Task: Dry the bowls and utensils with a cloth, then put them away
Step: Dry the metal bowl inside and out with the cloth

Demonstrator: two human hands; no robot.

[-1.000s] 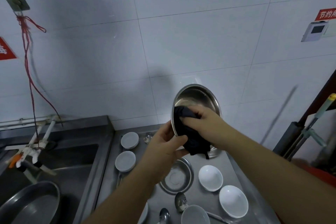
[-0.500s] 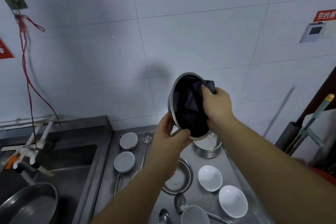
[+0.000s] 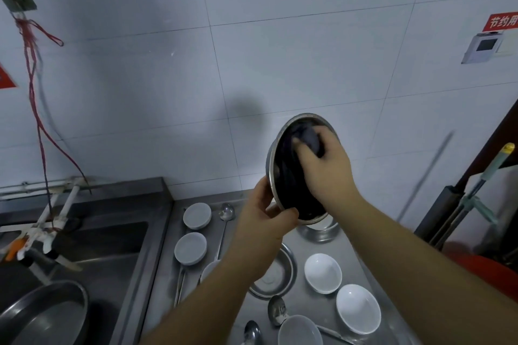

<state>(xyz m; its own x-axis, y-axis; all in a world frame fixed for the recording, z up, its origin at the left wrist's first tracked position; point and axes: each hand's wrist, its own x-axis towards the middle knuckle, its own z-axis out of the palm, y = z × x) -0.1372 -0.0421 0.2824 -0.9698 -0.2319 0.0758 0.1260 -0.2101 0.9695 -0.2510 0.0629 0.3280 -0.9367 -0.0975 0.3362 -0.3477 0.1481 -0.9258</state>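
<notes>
Wall: white tiles (image 3: 280, 64) are filling the far half of the view, with a red sign (image 3: 501, 21) at the far right and a red cord (image 3: 36, 87) hanging down at the far left.
Counter: a steel worktop (image 3: 353, 255) is stretching along the near right, carrying the dishes.
Sink: a steel basin (image 3: 92, 249) is sitting to the left of the counter, with a large metal pan (image 3: 42, 314) lying in its near left corner.
Steel bowl: the person is holding a metal bowl (image 3: 273, 165) up above the counter, tilted on edge so its opening is facing near and right.
Cloth: a dark cloth (image 3: 291, 176) is lining the inside of the steel bowl.
Left hand: the left hand (image 3: 263, 218) is gripping the bowl's lower rim, thumb curling over the edge.
Right hand: the right hand (image 3: 328, 168) is pressing into the bowl with fingers closing on a bunch of the cloth.
White bowls: two white bowls (image 3: 322, 273) are lying upright at the near right, another (image 3: 300, 330) at the near edge, and two more (image 3: 197, 215) are lying upside down to the left.
Spoons: metal spoons (image 3: 276, 312) are lying among the near bowls; a ladle (image 3: 226, 211) is resting beside the far upturned bowl.
</notes>
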